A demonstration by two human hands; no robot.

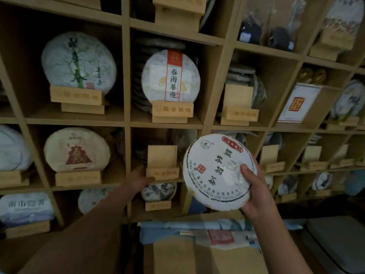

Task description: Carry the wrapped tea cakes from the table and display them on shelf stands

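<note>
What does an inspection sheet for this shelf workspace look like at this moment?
Surface: wooden cubby shelf, many cubbies filled.
Job's things: wrapped cake held tilted before the shelf; empty stand in the cubby left of it.
Clutter: displayed cakes on stands, e.g. red-striped cake; white box; papers below.
Grippers: right hand grips the cake's lower edge; left hand touches the empty stand's base.
Cables: nothing seen.
Surroundings: dim; grey pad lower right.

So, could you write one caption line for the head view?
Right hand holds a wrapped tea cake beside an empty wooden stand; left hand touches it.
</note>
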